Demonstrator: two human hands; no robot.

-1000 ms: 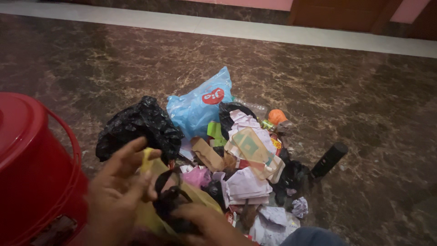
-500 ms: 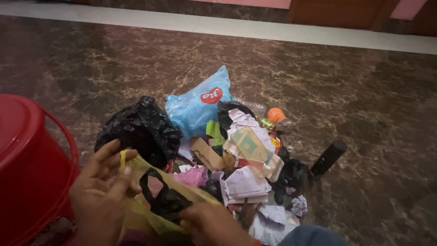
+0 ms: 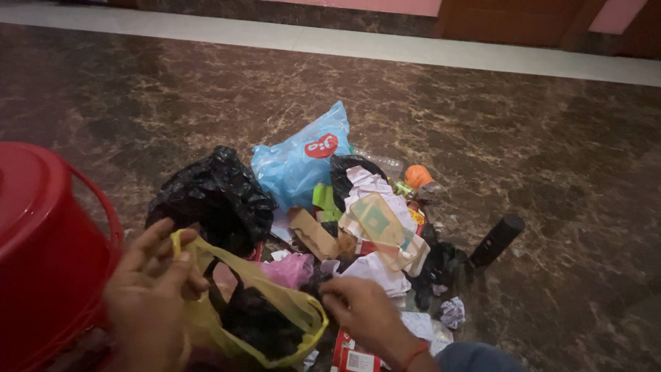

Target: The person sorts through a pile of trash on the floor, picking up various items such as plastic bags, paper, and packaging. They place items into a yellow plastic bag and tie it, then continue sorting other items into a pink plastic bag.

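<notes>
Head camera looks down on a dark marbled floor (image 3: 206, 89) where a heap of rubbish lies. The left hand (image 3: 148, 300) grips the near rim of a yellow plastic bag (image 3: 279, 300), its fingers (image 3: 180, 265) curled shut over the rolled edge at the bag's left side, so the mouth is held open. Inside the bag sits a crumpled piece of black plastic (image 3: 258, 324). The right hand (image 3: 365, 313) is at the bag's right rim, its fingers (image 3: 334, 300) bent and pinched together on a dark scrap right at that rim; whether they also hold the yellow film itself cannot be told. A red thread circles the right wrist.

The yellow bag lies low in the picture, between the two hands, just in front of the heap and close beside a red bucket (image 3: 48, 255) that stands at the left edge.

Behind the bag a crinkled black plastic bag (image 3: 213, 193) rests on the floor, with a light blue plastic bag (image 3: 299, 162) leaning beside it. To the right of these lie crumpled white papers (image 3: 375, 272), a strip of brown cardboard (image 3: 313, 234), a pink wrapper (image 3: 286, 269) touching the yellow bag's far side, and a small orange ball-shaped thing (image 3: 418, 176). A black cylinder (image 3: 497, 240) lies tilted on the floor at the heap's right edge.
</notes>
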